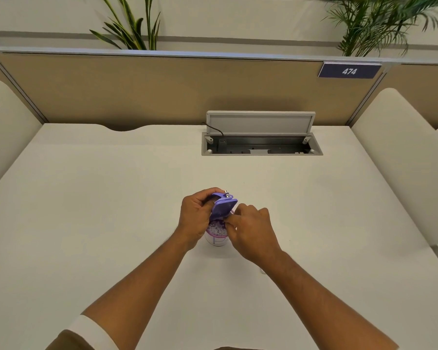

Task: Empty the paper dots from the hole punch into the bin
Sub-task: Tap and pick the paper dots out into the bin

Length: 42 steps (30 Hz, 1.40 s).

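A small purple hole punch is held tilted above a small white bin with pink and purple lines that stands on the white desk. Pale paper dots lie inside the bin, right under the punch. My left hand grips the punch from the left side. My right hand pinches the punch's lower edge with thumb and fingertips, partly covering the bin's right rim. Both hands hide much of the bin.
An open cable box with a raised grey lid and a black cord sits in the desk at the back. A tan partition with a sign reading 474 stands behind. White padded side panels flank the desk; plants rise beyond.
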Available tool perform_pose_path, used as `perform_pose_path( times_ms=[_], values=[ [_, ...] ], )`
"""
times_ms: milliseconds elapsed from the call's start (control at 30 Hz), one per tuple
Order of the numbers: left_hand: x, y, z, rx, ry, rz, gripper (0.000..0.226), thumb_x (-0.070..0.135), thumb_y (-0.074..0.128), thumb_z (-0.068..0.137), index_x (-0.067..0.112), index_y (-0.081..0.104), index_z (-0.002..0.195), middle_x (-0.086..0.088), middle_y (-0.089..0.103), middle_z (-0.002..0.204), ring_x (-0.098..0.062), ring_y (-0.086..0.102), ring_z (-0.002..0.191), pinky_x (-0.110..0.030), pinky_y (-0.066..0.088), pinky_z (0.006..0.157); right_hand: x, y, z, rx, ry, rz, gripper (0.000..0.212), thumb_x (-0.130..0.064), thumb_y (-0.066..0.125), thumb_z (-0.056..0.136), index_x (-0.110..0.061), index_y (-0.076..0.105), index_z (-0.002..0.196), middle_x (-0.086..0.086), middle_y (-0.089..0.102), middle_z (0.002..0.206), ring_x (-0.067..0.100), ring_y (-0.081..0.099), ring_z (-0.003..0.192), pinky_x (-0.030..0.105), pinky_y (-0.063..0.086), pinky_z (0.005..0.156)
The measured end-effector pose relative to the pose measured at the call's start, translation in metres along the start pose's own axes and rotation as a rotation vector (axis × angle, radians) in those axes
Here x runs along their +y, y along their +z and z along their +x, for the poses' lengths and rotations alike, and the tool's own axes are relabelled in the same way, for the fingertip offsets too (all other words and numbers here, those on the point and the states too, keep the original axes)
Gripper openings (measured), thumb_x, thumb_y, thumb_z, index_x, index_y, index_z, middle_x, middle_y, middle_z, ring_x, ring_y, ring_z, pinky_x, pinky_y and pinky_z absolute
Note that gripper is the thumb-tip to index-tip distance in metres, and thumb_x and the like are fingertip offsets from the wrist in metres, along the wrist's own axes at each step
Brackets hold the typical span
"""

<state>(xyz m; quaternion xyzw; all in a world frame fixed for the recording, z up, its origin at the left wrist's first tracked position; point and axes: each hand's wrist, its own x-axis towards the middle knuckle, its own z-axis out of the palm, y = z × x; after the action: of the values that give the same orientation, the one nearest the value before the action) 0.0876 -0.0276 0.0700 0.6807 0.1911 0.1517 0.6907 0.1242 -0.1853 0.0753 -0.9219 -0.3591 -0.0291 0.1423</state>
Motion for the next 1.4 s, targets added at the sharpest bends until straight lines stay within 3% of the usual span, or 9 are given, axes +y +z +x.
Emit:
perform_pose_path(
  times_ms=[133,233,500,600,767,1033,1133,1300,1400],
  values=[
    [-0.001,-0.001,0.001,0.016,-0.020,0.010,0.025,0.017,0.067,0.100,0.039,0.078,0.101,0.024,0.081,0.093,-0.017,0.078,0.094,-0.024,0.065,0.080,-0.001,0.002,0.001,0.044,-0.008,-0.006,0.018,-0.035,0.061,0.099,-0.024,0.074,0.106,0.001,0.066,0.085,0.019,0.056,0.075,0.034,0.036,0.072],
    [0.000,0.000,0.001,0.012,-0.027,0.017,0.025,0.017,0.067,0.099,0.041,0.077,0.101,0.029,0.080,0.092,-0.007,0.078,0.092,-0.018,0.063,0.073,0.000,0.005,0.002,-0.037,0.001,-0.013,0.025,-0.040,0.051,0.103,-0.029,0.071,0.114,-0.001,0.066,0.092,0.017,0.056,0.082,0.037,0.043,0.081],
    [0.000,-0.001,0.004,0.050,-0.065,0.017,0.023,0.019,0.070,0.097,0.042,0.075,0.103,0.031,0.080,0.092,-0.001,0.076,0.092,-0.014,0.060,0.066,0.000,-0.003,0.000,0.004,0.027,0.067,0.024,-0.038,0.054,0.102,-0.029,0.073,0.114,-0.002,0.069,0.095,0.018,0.059,0.084,0.037,0.041,0.079],
    [-0.002,-0.004,0.010,0.097,-0.087,0.020,0.021,0.017,0.069,0.098,0.035,0.073,0.107,0.021,0.079,0.098,-0.010,0.075,0.092,-0.014,0.061,0.065,-0.001,-0.008,-0.003,0.052,0.019,0.069,0.017,-0.031,0.058,0.100,-0.027,0.074,0.104,-0.003,0.065,0.082,0.021,0.056,0.075,0.038,0.040,0.073],
    [-0.003,-0.007,0.016,0.155,-0.140,0.020,0.029,0.014,0.067,0.100,0.016,0.070,0.129,-0.007,0.075,0.115,-0.029,0.072,0.104,-0.044,0.064,0.089,0.000,-0.009,-0.009,0.125,0.046,0.136,0.010,-0.025,0.065,0.095,-0.023,0.074,0.094,-0.003,0.068,0.079,0.023,0.059,0.073,0.041,0.043,0.069],
    [0.015,-0.014,0.019,0.160,-0.201,-0.094,0.029,0.012,0.061,0.103,0.009,0.069,0.131,-0.024,0.075,0.124,-0.048,0.072,0.111,-0.064,0.058,0.100,0.017,-0.002,-0.019,0.208,0.156,0.268,0.011,-0.021,0.066,0.095,-0.026,0.074,0.101,-0.009,0.069,0.087,0.016,0.061,0.076,0.040,0.042,0.076],
    [0.023,-0.016,0.019,0.188,-0.215,-0.164,0.022,0.009,0.058,0.104,0.017,0.074,0.117,-0.023,0.076,0.120,-0.049,0.074,0.106,-0.059,0.060,0.099,0.029,0.001,-0.026,0.226,0.251,0.312,0.017,-0.020,0.069,0.094,-0.025,0.073,0.110,-0.011,0.068,0.092,0.009,0.057,0.078,0.037,0.040,0.079],
    [0.033,-0.016,0.017,0.208,-0.238,-0.287,0.026,0.012,0.054,0.107,0.022,0.077,0.112,-0.005,0.084,0.099,-0.036,0.080,0.086,-0.033,0.067,0.072,0.046,0.008,-0.039,0.140,0.402,0.331,0.027,-0.026,0.068,0.096,-0.022,0.069,0.122,-0.009,0.064,0.098,0.014,0.063,0.092,0.038,0.043,0.088],
    [0.041,-0.015,0.015,0.204,-0.261,-0.347,0.032,0.009,0.053,0.106,0.026,0.080,0.103,-0.001,0.085,0.093,-0.034,0.081,0.083,-0.033,0.066,0.070,0.052,0.013,-0.050,0.072,0.496,0.302,0.034,-0.034,0.068,0.096,-0.021,0.065,0.127,-0.007,0.062,0.103,0.016,0.064,0.092,0.038,0.042,0.090]
  ],
)
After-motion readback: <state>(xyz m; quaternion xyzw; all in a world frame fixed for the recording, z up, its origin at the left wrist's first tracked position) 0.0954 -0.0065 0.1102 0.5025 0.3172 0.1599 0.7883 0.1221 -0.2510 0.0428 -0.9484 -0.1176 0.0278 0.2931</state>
